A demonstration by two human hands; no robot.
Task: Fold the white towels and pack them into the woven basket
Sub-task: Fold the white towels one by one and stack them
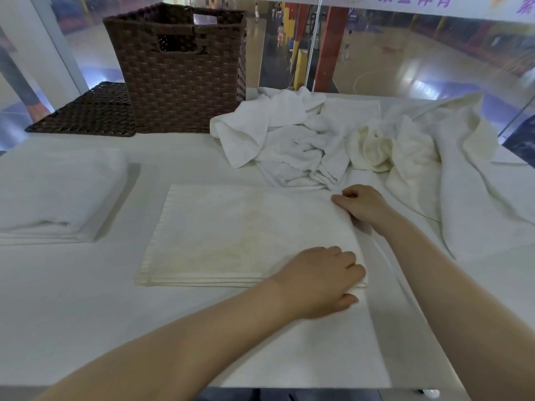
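Now pinching right edge of half-folded towel (pixel 246 235) at both corners: left hand (pixel 324 280) near, right hand (pixel 360 205) far. Long axis left-right; woven basket (pixel 185 79) beyond, far-left on surface (pixel 86 299).

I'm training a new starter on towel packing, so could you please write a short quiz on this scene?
1. True or false: the folded towel under the hands lies inside the basket.
2. Which hand pinches the towel's far right corner: A left, B right?
3. What lies flat on the table left of the basket?

Key:
1. False; it lies on the table.
2. B; the right hand. The left hand grips the near corner.
3. The woven lid.
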